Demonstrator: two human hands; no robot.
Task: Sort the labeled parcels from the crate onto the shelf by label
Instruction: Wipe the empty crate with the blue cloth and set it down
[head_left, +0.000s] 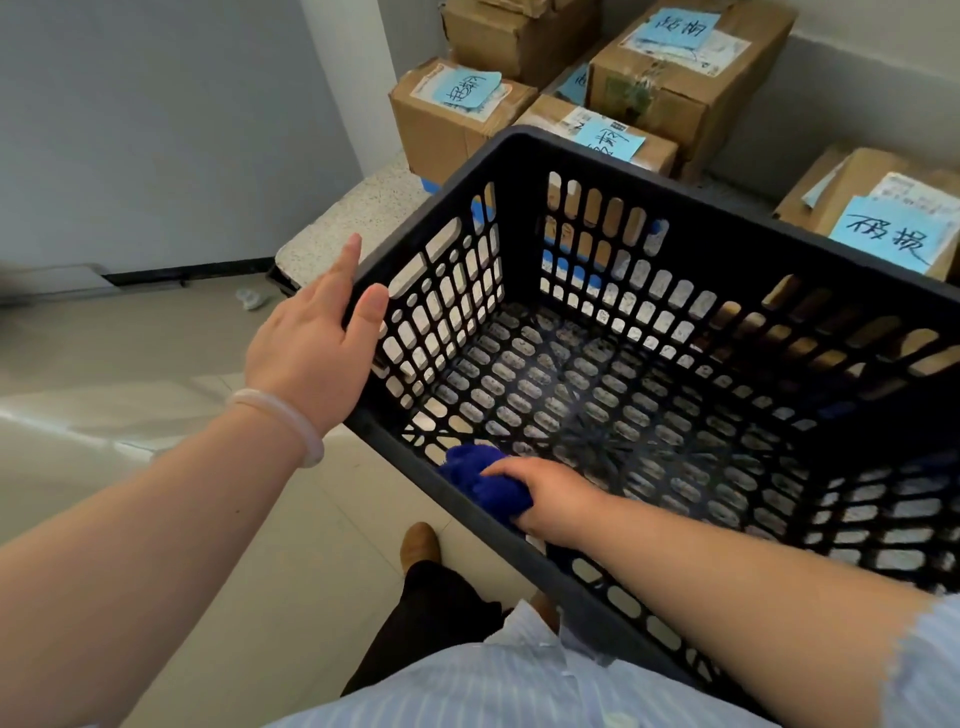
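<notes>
A black perforated plastic crate (613, 171) fills the middle and right of the view, tilted, with no parcel showing inside it. My left hand (311, 343) is at the crate's left rim with straight fingers, its thumb touching the rim. My right hand (550, 499) grips a crumpled blue cloth (475, 473) at the crate's near rim. Several brown cardboard parcels with blue handwritten labels stand on a speckled ledge (337, 223) behind the crate: one at the left (441, 124), one at the back (675, 78), one at the far right (878, 208).
A pale wall and a black skirting strip run along the left. The tiled floor (156, 415) lies below the ledge, with a small bit of white litter (251, 298) on it. My brown shoe (420, 543) and dark trouser leg show under the crate.
</notes>
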